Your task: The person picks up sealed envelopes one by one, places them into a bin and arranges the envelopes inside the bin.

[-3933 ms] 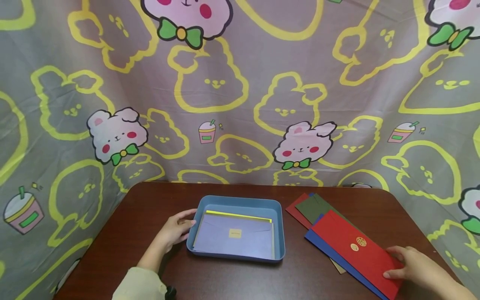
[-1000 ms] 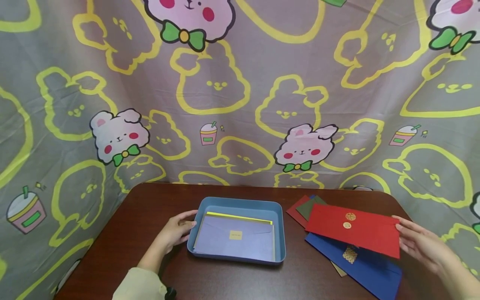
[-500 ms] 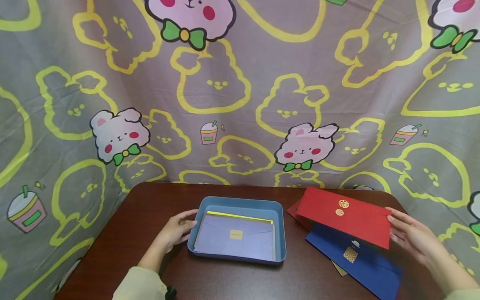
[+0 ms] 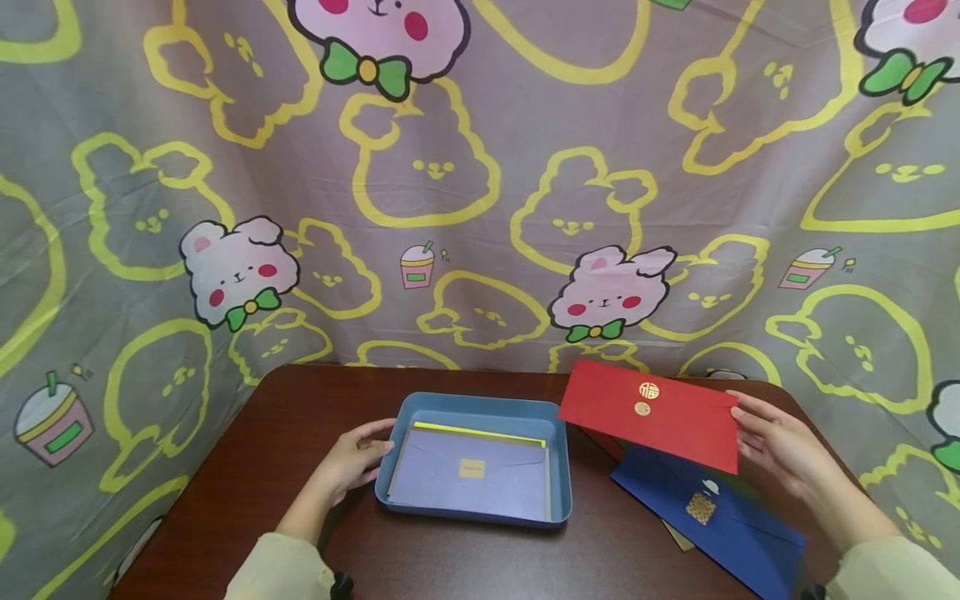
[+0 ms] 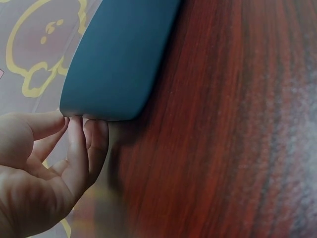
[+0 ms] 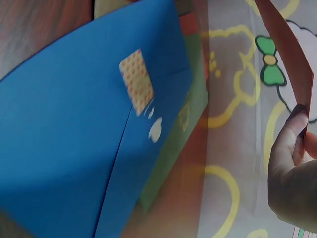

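Observation:
My right hand (image 4: 757, 429) pinches the right end of a red envelope (image 4: 652, 412) with gold seals and holds it in the air, its left end just right of the blue tray (image 4: 480, 402). In the right wrist view the red envelope (image 6: 287, 44) shows edge-on above my right hand (image 6: 292, 168). My left hand (image 4: 367, 450) rests against the tray's left wall with fairly straight fingers. The left wrist view shows my left hand (image 5: 64, 148) with its fingertips touching a tray (image 5: 119, 54) corner. A lavender envelope (image 4: 468, 479) lies in the tray over a yellow one (image 4: 480, 432).
A blue envelope (image 4: 720, 521) with a patterned sticker lies on the brown table (image 4: 300, 417) below the red one, over a tan envelope (image 4: 677, 537). In the right wrist view a green envelope (image 6: 173, 153) lies under the blue envelope (image 6: 74, 148). A cartoon-print cloth (image 4: 480, 208) hangs behind.
My right hand has lifted the red envelope off the pile and carried it up and left towards the tray, uncovering the blue envelope. The left hand has stayed at the tray.

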A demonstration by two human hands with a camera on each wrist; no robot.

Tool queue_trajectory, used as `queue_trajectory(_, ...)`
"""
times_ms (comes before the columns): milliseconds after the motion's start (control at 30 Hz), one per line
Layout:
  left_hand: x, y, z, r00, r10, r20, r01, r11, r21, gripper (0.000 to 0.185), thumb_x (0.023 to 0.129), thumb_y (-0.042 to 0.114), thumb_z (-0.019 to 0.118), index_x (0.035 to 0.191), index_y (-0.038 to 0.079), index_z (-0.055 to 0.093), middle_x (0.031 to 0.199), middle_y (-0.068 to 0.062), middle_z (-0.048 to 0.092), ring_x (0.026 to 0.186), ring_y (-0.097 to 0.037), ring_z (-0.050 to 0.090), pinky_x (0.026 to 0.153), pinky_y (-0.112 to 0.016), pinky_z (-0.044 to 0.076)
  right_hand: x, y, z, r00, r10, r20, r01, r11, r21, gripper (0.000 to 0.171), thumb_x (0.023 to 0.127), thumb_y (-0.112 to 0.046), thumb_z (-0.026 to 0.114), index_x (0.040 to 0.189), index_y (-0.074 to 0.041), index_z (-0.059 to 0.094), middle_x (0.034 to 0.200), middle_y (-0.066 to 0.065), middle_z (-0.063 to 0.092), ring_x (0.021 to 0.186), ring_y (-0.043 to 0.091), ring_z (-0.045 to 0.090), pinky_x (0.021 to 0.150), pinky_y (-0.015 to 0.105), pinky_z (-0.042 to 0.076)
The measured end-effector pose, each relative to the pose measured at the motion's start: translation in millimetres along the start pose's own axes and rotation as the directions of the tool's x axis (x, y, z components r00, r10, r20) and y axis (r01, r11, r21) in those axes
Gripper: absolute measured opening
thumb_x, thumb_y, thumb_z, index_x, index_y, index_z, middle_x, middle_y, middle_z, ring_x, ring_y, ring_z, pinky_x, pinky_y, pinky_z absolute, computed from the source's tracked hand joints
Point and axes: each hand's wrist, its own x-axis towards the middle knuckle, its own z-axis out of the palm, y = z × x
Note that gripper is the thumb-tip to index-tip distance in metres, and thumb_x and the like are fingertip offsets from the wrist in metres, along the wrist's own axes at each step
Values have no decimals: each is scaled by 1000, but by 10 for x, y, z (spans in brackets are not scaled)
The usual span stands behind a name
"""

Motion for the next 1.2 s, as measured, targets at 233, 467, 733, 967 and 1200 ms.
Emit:
queue_trajectory(233,0,5,7,1000,-8,-8,8,1000,3,45,103,10,63,147,4,53,115,-17,70,99,-22,67,79,-38,59,130,-53,261,999,-3,42,3,1000,-18,29,108,-14,55,108,-40,68,102,-9,72,89,9,71,75,26,58)
queue_trajectory(467,-11,5,-1,1000,-17,-16,17,1000,8,45,103,10,62,147,5,53,116,-18,70,100,-22,67,78,-38,59,261,-56,584,998,30,53,-32,999,27,22,107,-15,56,124,-27,63,101,-8,72,89,9,70,76,25,57)
queue_trajectory(733,5,-8,8,1000,-9,-15,9,1000,3,45,103,10,63,147,5,53,117,-18,70,100,-22,68,78,-39,59,391,141,1017,997,52,57,-51,999,-16,54,108,-16,55,155,-1,33,97,-7,71,87,8,69,78,25,57)
queue_trajectory(967,22,-37,1,1000,-6,-11,6,1000,-4,45,103,9,62,147,5,53,116,-18,70,98,-22,67,77,-38,59,424,355,1328,992,94,83,-93,996,-10,54,108,-14,53,155,2,31,94,-4,69,84,8,68,75,24,55)
queue_trajectory(1200,17,-32,-5,1000,3,-5,-3,1000,-7,45,103,9,62,147,4,53,115,-17,70,98,-22,67,78,-39,59,407,461,1521,988,122,92,-119,992,-32,55,108,-14,52,156,3,30,93,-4,68,83,8,66,76,24,55)
